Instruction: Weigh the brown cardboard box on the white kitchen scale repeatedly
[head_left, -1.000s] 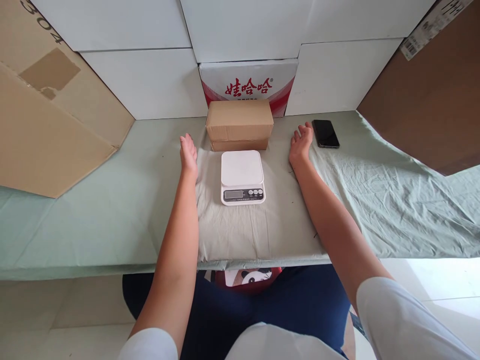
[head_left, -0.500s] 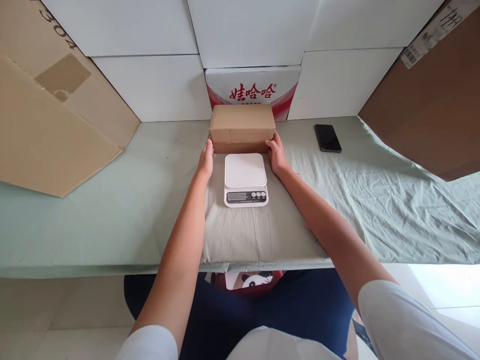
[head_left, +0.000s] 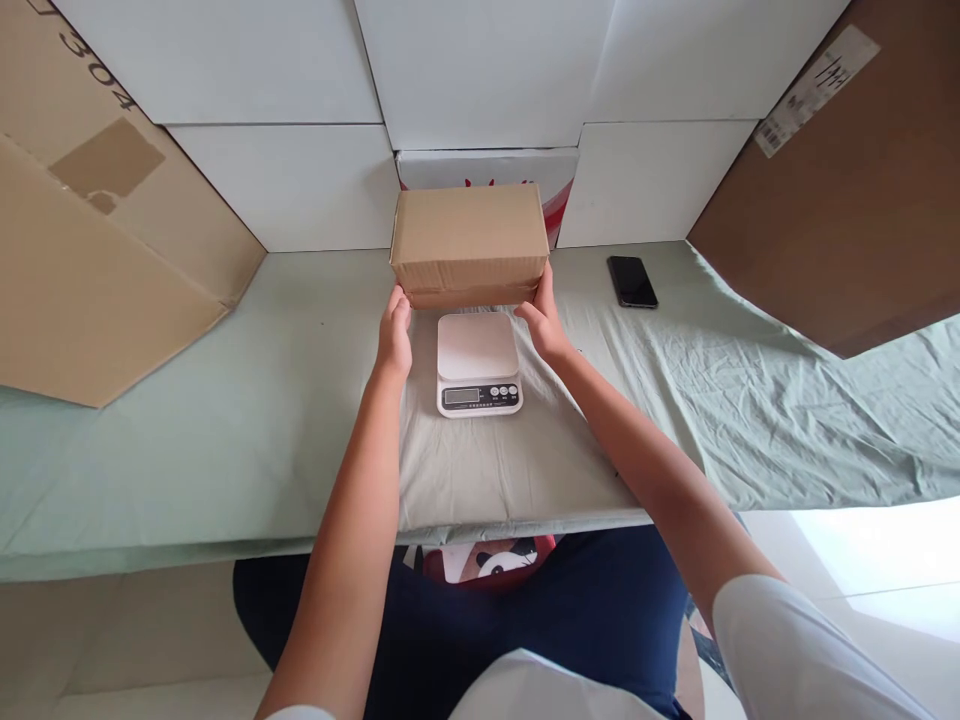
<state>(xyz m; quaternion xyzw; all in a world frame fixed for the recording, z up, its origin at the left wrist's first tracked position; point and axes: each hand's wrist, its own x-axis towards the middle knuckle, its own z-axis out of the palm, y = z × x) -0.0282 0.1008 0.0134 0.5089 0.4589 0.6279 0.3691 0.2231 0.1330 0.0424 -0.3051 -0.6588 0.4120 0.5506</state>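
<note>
Holding the brown cardboard box (head_left: 469,240) by opposite ends probably keeps it level: the left hand (head_left: 394,335) and right hand (head_left: 544,322) have fingers curled at its lower corners, tips partly hidden. It hangs just beyond the white scale (head_left: 478,347). Compared with half a second ago, it looks raised, covering more of the far carton's (head_left: 487,165) red lettering.
</note>
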